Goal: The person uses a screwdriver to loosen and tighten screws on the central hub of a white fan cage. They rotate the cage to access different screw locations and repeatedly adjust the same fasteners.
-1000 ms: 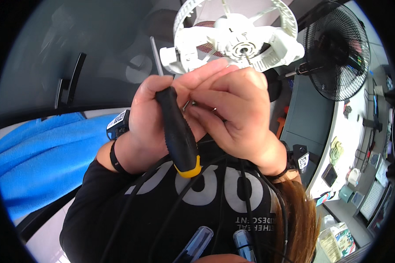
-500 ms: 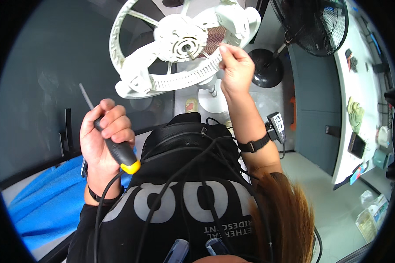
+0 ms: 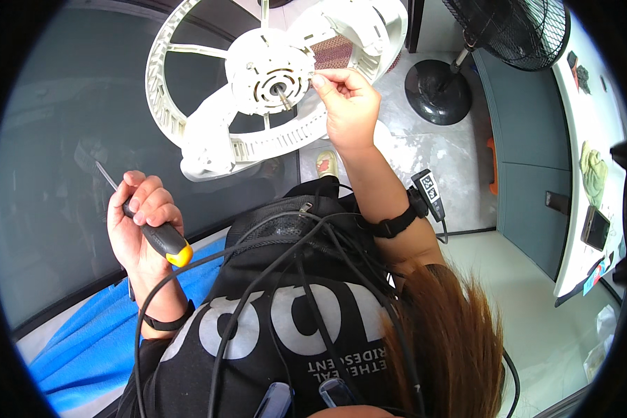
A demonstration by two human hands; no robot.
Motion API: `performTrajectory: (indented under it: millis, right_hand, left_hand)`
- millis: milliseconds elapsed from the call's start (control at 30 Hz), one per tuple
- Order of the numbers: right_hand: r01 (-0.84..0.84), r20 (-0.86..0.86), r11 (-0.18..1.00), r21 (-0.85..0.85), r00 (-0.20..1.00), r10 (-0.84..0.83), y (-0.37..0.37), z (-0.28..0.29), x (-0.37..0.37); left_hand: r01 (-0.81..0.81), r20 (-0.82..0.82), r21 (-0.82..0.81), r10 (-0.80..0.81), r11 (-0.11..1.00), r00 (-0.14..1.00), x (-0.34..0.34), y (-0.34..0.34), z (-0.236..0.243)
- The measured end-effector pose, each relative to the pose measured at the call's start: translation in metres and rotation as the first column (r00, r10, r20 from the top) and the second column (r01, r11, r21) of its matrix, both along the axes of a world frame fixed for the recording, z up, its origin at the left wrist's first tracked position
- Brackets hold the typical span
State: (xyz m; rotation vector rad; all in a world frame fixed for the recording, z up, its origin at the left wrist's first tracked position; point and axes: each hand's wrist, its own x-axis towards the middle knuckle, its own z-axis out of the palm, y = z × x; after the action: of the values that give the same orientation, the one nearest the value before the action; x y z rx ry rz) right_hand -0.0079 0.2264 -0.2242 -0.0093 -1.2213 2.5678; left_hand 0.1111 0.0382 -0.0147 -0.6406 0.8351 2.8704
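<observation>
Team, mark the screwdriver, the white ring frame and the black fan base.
Screwdriver (image 3: 163,239): head view, on the dark handle.
White ring frame (image 3: 247,64): head view, on the central hub.
Black fan base (image 3: 433,99): head view, on the round foot's top.

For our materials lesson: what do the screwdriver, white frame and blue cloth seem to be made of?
Screwdriver blade: probably metal, a slim, shiny grey shaft.
Its handle: likely matte plastic or rubber, black with a yellow end.
White frame: apparently moulded plastic, smooth, with regular ribs and slots.
Blue cloth: soft textile, perhaps fleece, dull and loosely folded.
</observation>
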Motion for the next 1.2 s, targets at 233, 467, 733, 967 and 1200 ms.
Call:
performTrajectory:
  millis: [233,467,733,967,1200]
  right_hand:
    - [0.070,-0.105,0.988,0.137,0.993,-0.056,-0.001,-0.004,-0.001]
    - [-0.095,-0.074,0.977,-0.189,0.994,0.082,-0.006,-0.008,-0.002]
    - [-0.246,0.045,0.945,-0.218,0.964,0.261,-0.002,-0.012,-0.014]
    - [-0.419,-0.014,0.880,-0.223,0.904,0.427,-0.004,-0.020,-0.019]
    - [-0.357,0.027,0.880,-0.314,0.923,0.384,-0.016,-0.016,-0.017]
  left_hand:
    - [-0.003,0.007,-0.026,0.003,1.000,1.000,-0.013,-0.014,-0.005]
    - [0.028,0.008,-0.027,-0.028,0.999,1.000,-0.017,-0.021,-0.010]
    - [0.023,0.022,-0.037,-0.022,0.999,1.000,-0.018,-0.025,-0.012]
    - [0.024,0.012,-0.027,-0.023,0.999,1.000,-0.019,-0.031,-0.013]
    - [0.001,0.037,-0.067,0.001,0.998,0.999,-0.022,-0.042,-0.017]
